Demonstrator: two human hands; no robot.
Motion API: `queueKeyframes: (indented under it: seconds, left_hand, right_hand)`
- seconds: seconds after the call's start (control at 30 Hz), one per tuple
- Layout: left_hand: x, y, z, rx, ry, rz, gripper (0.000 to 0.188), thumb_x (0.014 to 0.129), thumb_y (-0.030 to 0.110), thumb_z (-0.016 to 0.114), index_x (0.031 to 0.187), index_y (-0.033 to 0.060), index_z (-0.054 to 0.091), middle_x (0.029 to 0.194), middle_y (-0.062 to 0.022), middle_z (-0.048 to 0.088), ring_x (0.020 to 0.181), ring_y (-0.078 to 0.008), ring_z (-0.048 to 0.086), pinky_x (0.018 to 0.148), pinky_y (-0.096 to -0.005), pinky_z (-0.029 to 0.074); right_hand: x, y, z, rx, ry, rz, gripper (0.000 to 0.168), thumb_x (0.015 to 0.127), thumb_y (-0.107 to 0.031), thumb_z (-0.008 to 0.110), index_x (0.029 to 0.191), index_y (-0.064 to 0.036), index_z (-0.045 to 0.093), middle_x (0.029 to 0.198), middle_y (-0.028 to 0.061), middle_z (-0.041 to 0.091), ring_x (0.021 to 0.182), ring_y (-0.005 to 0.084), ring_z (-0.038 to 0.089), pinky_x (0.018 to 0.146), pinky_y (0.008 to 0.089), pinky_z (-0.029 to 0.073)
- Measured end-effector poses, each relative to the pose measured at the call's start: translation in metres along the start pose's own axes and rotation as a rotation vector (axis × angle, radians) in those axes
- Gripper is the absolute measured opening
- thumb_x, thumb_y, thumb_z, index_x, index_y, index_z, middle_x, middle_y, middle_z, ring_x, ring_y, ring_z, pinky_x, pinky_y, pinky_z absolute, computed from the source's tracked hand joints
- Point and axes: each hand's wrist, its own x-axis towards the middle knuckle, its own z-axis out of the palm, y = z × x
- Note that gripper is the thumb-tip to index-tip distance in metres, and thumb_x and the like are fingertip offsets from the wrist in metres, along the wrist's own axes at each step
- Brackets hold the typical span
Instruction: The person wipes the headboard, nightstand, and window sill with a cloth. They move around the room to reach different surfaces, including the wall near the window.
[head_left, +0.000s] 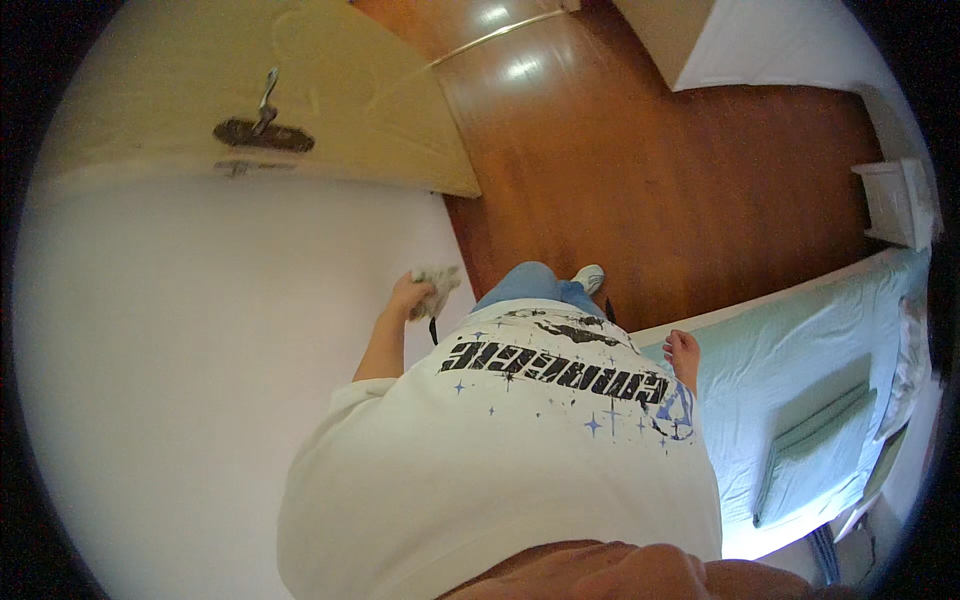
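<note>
My left hand (409, 294) is closed around a crumpled grey-green cloth (436, 291), held beside my left hip close to the white wall (202, 337). The cloth's loose end sticks out past my fingers towards the floor. My right hand (681, 349) hangs by my right side with its fingers curled in, and nothing shows in it. From this view it overlaps the edge of a bed (739, 360) covered in a pale green sheet. Blue jeans (529, 281) and one light shoe (591, 278) show below my printed white T-shirt (480, 450).
Ahead on the left stands a tan door (360, 112) with a metal lever handle (267, 101). Brown wooden flooring (637, 187) stretches forward to a metal threshold strip (499, 34). Folded pale green bedding (817, 457) lies on the bed, and a white nightstand (892, 202) adjoins its far end.
</note>
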Motion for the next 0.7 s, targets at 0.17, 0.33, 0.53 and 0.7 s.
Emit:
queueKeyframes:
  seconds: [0.17,0.33,0.53,0.7]
  left_hand:
    - [0.088,0.104,0.099,-0.701,-0.444,0.051,0.048,0.085,0.014,0.061,0.130,0.0029,0.050,0.121,-0.0131,0.060,0.108,-0.0263,0.060,0.092,-0.0396,0.050]
    - [0.078,0.193,0.146,-0.971,-0.786,0.074,0.047,0.091,0.022,0.055,0.135,0.0075,0.047,0.131,-0.0101,0.055,0.119,-0.0261,0.054,0.101,-0.0402,0.045]
    - [0.110,0.245,0.173,-0.982,-0.833,-0.028,0.044,0.094,0.033,0.046,0.133,0.0140,0.052,0.133,-0.0095,0.055,0.120,-0.0280,0.055,0.098,-0.0462,0.048]
    - [0.159,0.288,0.212,-1.081,-1.104,-0.186,0.044,0.095,0.035,0.039,0.132,0.0152,0.052,0.134,-0.0086,0.054,0.123,-0.0298,0.052,0.100,-0.0489,0.045]
  right_hand:
    - [0.035,0.028,0.007,-0.038,0.129,-0.003,0.028,0.090,-0.028,0.064,0.105,-0.004,0.063,0.087,0.0052,0.066,0.070,0.0129,0.063,0.055,0.0263,0.049]
    - [0.018,0.049,0.006,-0.081,0.173,0.041,0.032,0.090,-0.029,0.063,0.108,-0.003,0.063,0.086,0.0067,0.067,0.068,0.0137,0.064,0.054,0.0275,0.049]
    - [-0.002,0.078,-0.002,-0.331,0.233,0.139,0.029,0.089,-0.029,0.063,0.096,-0.001,0.066,0.075,0.0087,0.068,0.062,0.0159,0.065,0.055,0.0300,0.051]
    - [-0.020,0.037,0.008,-0.042,0.400,0.161,0.025,0.089,-0.024,0.063,0.100,-0.002,0.065,0.075,0.0066,0.067,0.062,0.0136,0.063,0.052,0.0276,0.049]
